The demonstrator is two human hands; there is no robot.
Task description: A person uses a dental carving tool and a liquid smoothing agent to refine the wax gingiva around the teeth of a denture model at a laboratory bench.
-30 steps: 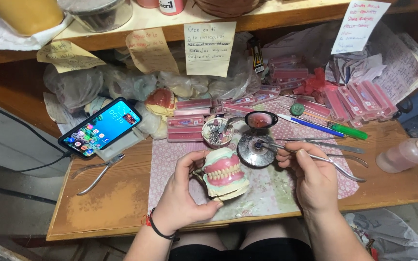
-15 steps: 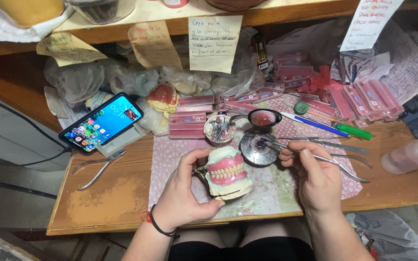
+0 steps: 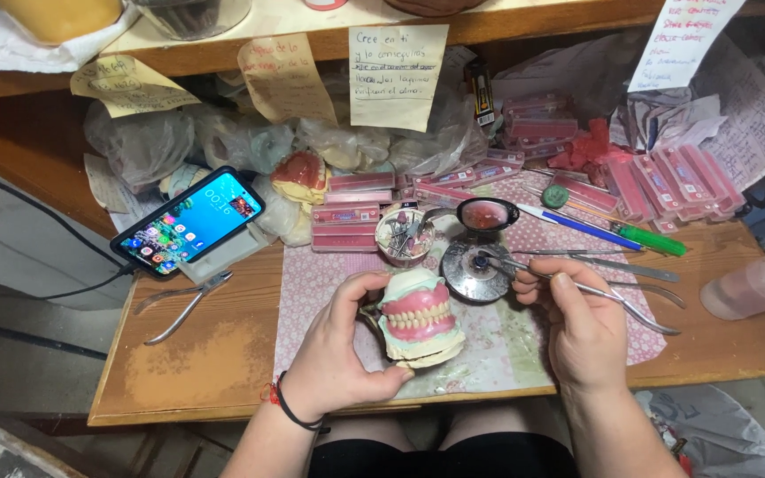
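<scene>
My left hand (image 3: 340,354) grips a denture model (image 3: 416,316), pink gums and white teeth on plaster casts, held just above the patterned mat (image 3: 312,274). My right hand (image 3: 577,323) holds a thin metal instrument (image 3: 537,276) like a pen. Its tip rests in a small round metal burner dish (image 3: 471,265) right of the model. A black ladle holding pink wax (image 3: 486,213) sits just behind that dish.
A lit smartphone (image 3: 190,221) leans at the left, metal pliers (image 3: 183,304) lying before it. A small cup of burs (image 3: 405,235), trays of pink tooth cards (image 3: 347,212), pens (image 3: 604,232), metal tools (image 3: 630,265) and a plastic bottle (image 3: 754,283) crowd the bench. Paper notes hang from the shelf.
The view has shifted slightly. My right hand has kept the instrument tip at the burner dish; the left hand still holds the denture model in about the same place.
</scene>
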